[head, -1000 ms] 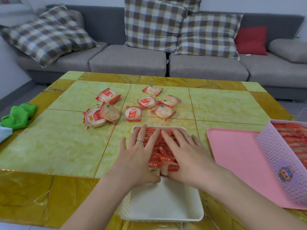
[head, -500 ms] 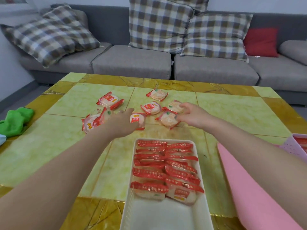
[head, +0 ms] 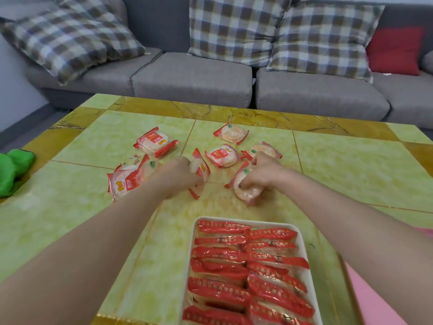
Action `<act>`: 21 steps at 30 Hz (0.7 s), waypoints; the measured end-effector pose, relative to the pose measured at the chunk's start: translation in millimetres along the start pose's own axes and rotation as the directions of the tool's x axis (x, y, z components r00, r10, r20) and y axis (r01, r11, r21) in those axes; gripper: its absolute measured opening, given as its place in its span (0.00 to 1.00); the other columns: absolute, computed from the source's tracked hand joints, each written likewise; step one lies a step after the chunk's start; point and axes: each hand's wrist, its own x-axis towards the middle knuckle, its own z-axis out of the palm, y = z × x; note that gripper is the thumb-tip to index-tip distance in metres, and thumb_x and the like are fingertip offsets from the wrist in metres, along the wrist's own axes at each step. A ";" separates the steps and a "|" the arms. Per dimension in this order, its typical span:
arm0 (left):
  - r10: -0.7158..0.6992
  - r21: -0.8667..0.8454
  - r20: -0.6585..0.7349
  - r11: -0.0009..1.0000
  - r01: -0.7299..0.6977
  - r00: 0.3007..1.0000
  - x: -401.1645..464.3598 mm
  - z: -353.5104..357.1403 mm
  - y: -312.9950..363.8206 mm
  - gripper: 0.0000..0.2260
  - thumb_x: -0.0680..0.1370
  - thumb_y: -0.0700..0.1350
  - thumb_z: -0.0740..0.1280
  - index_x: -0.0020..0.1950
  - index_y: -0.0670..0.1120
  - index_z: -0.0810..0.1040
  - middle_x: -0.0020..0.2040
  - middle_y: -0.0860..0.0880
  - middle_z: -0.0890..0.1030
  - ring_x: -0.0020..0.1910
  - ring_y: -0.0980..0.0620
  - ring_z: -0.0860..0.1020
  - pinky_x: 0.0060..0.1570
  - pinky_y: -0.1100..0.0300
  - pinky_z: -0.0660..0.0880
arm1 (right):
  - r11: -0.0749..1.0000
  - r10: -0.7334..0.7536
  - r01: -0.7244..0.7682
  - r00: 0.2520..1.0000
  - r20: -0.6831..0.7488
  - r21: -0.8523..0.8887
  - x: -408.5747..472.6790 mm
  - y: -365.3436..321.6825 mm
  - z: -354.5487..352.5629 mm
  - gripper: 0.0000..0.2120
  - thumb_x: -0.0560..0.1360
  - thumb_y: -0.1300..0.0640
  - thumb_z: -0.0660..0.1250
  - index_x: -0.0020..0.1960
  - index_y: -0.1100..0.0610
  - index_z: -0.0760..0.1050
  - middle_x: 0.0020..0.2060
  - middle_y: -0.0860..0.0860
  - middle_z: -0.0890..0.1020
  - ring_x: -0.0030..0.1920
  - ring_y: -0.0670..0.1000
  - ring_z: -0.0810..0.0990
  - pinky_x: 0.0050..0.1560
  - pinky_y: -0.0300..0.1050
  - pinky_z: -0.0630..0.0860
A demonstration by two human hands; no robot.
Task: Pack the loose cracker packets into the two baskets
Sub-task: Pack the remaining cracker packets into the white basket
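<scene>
Behind your worktop [head: 77,207] you have a grey sofa [head: 192,80] with three checked cushions [head: 75,36] and a red one [head: 394,50]; a green cloth [head: 14,170] lies at the left edge.

— Where is the basket [head: 302,233]?
— On the table [head: 70,221], at the near edge, with packets [head: 243,273] in two rows inside.
— And the loose packets [head: 222,155]?
— Behind it, mid-table. The sofa [head: 194,76] stands behind the table.
</scene>
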 end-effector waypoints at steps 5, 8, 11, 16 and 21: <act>-0.062 -0.200 -0.153 0.979 0.030 0.986 -10.0 -59.3 -21.9 0.22 0.75 0.56 0.70 0.62 0.44 0.77 0.57 0.45 0.79 0.56 0.43 0.77 0.58 0.49 0.76 | 0.943 -0.113 0.123 0.992 -0.052 0.309 10.7 -3.0 -31.7 0.14 0.70 0.60 0.78 0.53 0.58 0.80 0.45 0.53 0.81 0.44 0.52 0.80 0.45 0.44 0.77; -0.178 -0.307 -0.062 0.940 0.151 0.982 -20.1 -78.3 -46.2 0.23 0.76 0.58 0.68 0.66 0.49 0.75 0.64 0.47 0.76 0.62 0.43 0.74 0.58 0.53 0.70 | 0.882 0.023 0.095 0.969 -0.244 0.461 36.5 8.4 -43.3 0.10 0.71 0.59 0.76 0.50 0.60 0.81 0.44 0.55 0.81 0.44 0.54 0.79 0.44 0.45 0.73; -0.253 -0.289 0.042 0.923 0.254 0.967 -21.0 -62.7 -66.4 0.21 0.79 0.58 0.67 0.67 0.49 0.71 0.64 0.45 0.75 0.60 0.45 0.73 0.55 0.54 0.67 | 0.902 0.140 -0.017 0.957 -0.256 0.432 57.2 22.7 -32.7 0.21 0.68 0.52 0.78 0.58 0.61 0.82 0.53 0.57 0.83 0.54 0.58 0.81 0.53 0.48 0.76; -0.426 -0.190 -0.050 0.892 0.410 0.903 -6.1 -45.4 -81.1 0.48 0.63 0.70 0.75 0.75 0.55 0.57 0.73 0.37 0.61 0.68 0.36 0.69 0.63 0.44 0.72 | 0.984 0.148 -0.117 0.959 -0.244 0.137 59.7 20.6 -14.5 0.30 0.67 0.43 0.78 0.65 0.51 0.75 0.68 0.58 0.68 0.68 0.61 0.70 0.65 0.48 0.69; -0.407 -0.138 -0.010 0.905 0.402 0.913 -1.7 -45.3 -83.2 0.68 0.45 0.75 0.73 0.80 0.55 0.52 0.77 0.39 0.63 0.73 0.36 0.66 0.66 0.40 0.71 | 0.988 0.157 -0.150 0.965 -0.209 0.048 63.1 18.1 -23.7 0.47 0.65 0.41 0.78 0.78 0.50 0.62 0.73 0.56 0.65 0.75 0.60 0.62 0.69 0.50 0.66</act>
